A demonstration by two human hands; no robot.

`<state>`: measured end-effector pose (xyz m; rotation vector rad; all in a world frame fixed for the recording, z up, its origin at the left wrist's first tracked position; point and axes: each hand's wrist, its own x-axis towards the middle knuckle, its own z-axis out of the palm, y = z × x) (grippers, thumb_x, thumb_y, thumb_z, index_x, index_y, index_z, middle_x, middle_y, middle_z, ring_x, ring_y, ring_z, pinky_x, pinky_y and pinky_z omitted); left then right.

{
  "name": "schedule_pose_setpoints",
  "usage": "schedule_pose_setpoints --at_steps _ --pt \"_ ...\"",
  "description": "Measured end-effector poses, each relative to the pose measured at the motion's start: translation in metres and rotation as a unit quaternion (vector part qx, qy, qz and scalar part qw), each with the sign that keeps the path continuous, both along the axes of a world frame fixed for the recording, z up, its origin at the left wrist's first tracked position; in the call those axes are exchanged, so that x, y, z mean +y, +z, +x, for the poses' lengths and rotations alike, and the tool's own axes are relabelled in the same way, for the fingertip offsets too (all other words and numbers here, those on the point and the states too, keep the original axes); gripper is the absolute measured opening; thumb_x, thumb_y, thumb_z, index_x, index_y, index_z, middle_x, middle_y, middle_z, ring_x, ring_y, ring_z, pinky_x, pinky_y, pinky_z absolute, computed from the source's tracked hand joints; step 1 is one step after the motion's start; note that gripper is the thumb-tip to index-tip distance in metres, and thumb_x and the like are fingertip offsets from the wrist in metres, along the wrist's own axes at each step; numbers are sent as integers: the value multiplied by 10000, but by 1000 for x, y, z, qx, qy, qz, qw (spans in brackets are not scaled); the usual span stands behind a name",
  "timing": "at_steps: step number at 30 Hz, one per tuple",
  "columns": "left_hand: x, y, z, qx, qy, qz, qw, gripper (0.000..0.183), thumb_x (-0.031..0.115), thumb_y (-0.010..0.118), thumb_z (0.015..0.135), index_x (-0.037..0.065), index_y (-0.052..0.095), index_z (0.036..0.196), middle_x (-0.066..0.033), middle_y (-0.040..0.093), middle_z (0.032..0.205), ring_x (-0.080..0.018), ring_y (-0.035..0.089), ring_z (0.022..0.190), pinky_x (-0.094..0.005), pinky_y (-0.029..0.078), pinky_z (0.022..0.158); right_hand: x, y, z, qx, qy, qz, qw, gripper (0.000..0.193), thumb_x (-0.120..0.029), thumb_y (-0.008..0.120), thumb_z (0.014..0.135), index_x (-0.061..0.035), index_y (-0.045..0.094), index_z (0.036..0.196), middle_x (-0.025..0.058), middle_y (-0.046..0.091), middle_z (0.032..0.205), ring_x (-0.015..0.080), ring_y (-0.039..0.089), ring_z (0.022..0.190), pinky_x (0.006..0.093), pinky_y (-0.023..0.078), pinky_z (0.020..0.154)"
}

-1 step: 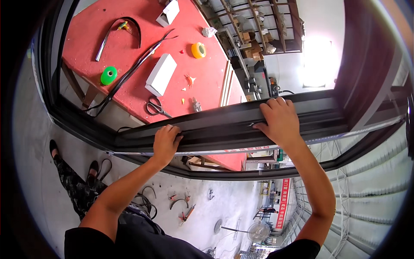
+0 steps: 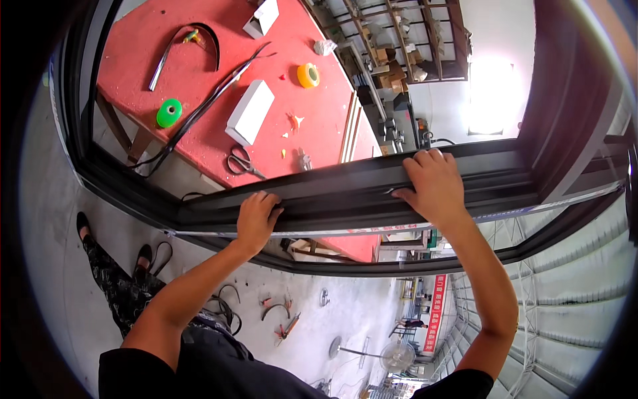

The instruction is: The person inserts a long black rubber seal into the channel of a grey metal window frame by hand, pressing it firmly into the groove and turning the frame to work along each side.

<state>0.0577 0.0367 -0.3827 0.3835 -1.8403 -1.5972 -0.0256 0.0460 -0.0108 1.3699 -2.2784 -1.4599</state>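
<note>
Pretty sure this is a workshop, and a big factory-type hall at that. The red table (image 2: 329, 120) is a proper workbench: scissors (image 2: 244, 166), pliers (image 2: 305, 161), a yellow tape roll (image 2: 304, 78), a green spool (image 2: 169, 114) and long black strips (image 2: 206, 105) lying about. There's a rack (image 2: 432, 40) behind it with cardboard boxes (image 2: 393, 80) close by. Bare grey floor (image 2: 60, 286) with a red-handled tool (image 2: 287, 327) on it, standing fan (image 2: 399, 358), red banner (image 2: 436, 312), and a ribbed roof (image 2: 571, 286) on metal trusses. Definitely not somebody's living room lol.
</note>
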Motion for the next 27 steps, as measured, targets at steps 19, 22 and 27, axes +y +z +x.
schedule_pose_setpoints --at_steps 19,22,27 --pt "7 -34 14 -124 -60 -2 990 216 260 677 844 63 650 927 -109 594 882 -326 578 901 -451 421 781 -3 -39 1 -3 43 -1 999 436 -440 807 677 -72 664 861 63 619 906 233 570 960 388 413 836" --pt "5 -37 15 -127 -62 3 990 228 277 682 841 64 649 916 -110 599 893 -324 580 907 -462 418 779 -4 -47 1 -12 32 -2 999 442 -450 802 676 -69 664 853 65 618 887 237 571 950 386 413 827" --pt "3 -49 19 -151 -76 -2 986 235 300 678 847 69 651 878 -108 606 888 -321 583 906 -465 417 774 -8 -53 4 -16 34 -6 999 439 -466 800 671 -73 664 813 68 613 849 240 578 925 385 418 803"
